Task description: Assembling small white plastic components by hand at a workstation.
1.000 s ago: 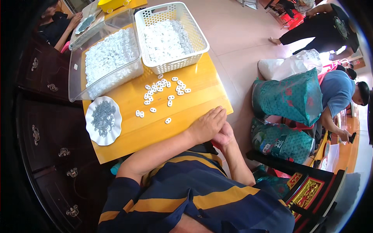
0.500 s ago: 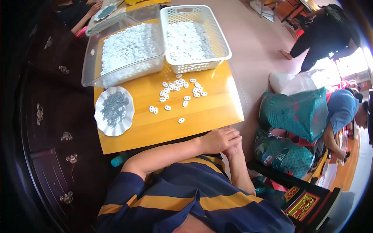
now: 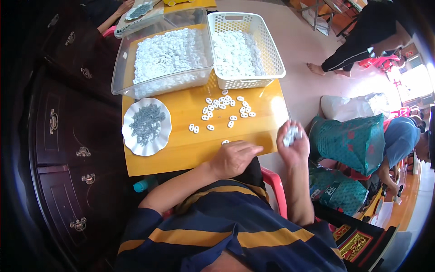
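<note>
My right hand [image 3: 297, 152] is raised palm up off the table's right front corner, its fingers curled around a clump of small whitish-grey pieces [image 3: 292, 135]. My left hand [image 3: 232, 158] is at the front edge of the yellow table, back upward, with fingers stretched toward the right. Beside its knuckles, a small white oval piece [image 3: 225, 142] is partly covered. Several more white two-holed oval pieces [image 3: 222, 106] lie scattered farther back on the tabletop [image 3: 190, 152]. On the left, a white scalloped plate [image 3: 129, 141] holds a heap of small grey pieces [image 3: 147, 123].
A clear plastic bin [image 3: 118, 77] and a white perforated basket [image 3: 276, 65], both full of white pieces, stand at the back. Dark drawers [image 3: 59, 122] flank the left. Teal bags [image 3: 346, 140], a pink chair [image 3: 274, 186] and a person in blue [image 3: 401, 136] are on the right.
My hands, clasped together before, have separated. The right moved right and turned palm up, showing the clump of pieces; the left shifted left toward the table edge. The view has shifted slightly.
</note>
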`<control>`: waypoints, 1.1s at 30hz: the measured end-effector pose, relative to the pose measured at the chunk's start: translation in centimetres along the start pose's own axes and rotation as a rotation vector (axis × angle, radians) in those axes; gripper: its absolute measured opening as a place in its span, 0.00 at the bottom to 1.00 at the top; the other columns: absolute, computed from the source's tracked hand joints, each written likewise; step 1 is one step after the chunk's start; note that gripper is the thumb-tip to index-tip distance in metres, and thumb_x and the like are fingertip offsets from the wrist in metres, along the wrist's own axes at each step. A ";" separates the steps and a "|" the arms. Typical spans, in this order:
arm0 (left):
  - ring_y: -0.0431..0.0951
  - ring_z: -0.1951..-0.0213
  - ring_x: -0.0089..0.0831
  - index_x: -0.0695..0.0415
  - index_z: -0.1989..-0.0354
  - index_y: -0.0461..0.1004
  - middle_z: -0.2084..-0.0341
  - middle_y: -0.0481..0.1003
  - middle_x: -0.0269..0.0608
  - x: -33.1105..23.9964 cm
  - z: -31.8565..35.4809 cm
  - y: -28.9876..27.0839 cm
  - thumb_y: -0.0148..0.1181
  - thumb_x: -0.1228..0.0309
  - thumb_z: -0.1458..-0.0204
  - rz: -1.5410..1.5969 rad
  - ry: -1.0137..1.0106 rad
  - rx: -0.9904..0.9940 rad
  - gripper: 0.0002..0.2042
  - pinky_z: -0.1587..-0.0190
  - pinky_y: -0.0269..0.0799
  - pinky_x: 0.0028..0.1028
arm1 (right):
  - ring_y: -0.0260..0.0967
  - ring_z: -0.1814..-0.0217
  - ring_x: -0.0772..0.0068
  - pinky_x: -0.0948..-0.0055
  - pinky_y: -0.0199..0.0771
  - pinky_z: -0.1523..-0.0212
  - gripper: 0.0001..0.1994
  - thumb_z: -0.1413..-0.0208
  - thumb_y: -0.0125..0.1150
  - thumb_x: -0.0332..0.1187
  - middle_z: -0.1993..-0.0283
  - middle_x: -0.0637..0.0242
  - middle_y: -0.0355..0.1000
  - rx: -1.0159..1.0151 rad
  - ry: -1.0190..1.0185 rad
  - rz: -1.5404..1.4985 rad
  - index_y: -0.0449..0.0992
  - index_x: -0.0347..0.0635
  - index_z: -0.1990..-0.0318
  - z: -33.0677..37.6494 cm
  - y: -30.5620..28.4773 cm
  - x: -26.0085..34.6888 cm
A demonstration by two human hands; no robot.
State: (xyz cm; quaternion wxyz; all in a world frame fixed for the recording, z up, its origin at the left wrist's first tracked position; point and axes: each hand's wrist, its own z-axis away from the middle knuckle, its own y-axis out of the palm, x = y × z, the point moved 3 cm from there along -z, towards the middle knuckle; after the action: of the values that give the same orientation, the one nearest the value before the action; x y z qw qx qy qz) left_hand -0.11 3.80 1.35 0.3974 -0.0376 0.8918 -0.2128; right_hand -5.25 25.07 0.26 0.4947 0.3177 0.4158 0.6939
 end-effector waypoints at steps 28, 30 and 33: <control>0.83 0.62 0.39 0.62 0.59 0.81 0.67 0.82 0.50 12.5 -8.5 -31.0 0.56 0.72 0.42 -0.700 -0.585 0.126 0.10 0.56 0.76 0.32 | 0.74 0.58 0.76 0.75 0.76 0.51 0.09 0.29 0.49 0.28 0.61 0.64 0.77 0.273 -0.740 1.410 0.75 0.33 0.52 -6.2 2.2 -8.6; 0.83 0.59 0.44 0.62 0.59 0.81 0.65 0.82 0.51 17.8 -8.5 -31.4 0.55 0.72 0.43 -0.695 -0.612 0.186 0.10 0.54 0.76 0.35 | 0.74 0.58 0.76 0.75 0.76 0.51 0.09 0.29 0.49 0.28 0.61 0.64 0.76 0.252 -0.732 1.418 0.74 0.33 0.52 -6.4 1.4 -7.8; 0.82 0.56 0.49 0.60 0.59 0.83 0.62 0.81 0.55 22.1 -9.0 -31.0 0.52 0.77 0.48 -0.741 -0.742 0.345 0.13 0.50 0.75 0.39 | 0.74 0.58 0.75 0.75 0.76 0.51 0.09 0.29 0.49 0.27 0.61 0.63 0.76 0.218 -0.762 1.430 0.74 0.32 0.52 -6.7 0.5 -6.6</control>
State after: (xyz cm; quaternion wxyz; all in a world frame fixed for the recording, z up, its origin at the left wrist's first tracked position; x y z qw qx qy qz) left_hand -24.79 -26.34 4.07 0.5841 -0.3556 0.5711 -0.4541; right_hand -9.09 16.97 -2.51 0.0061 0.7666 -0.0191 0.6418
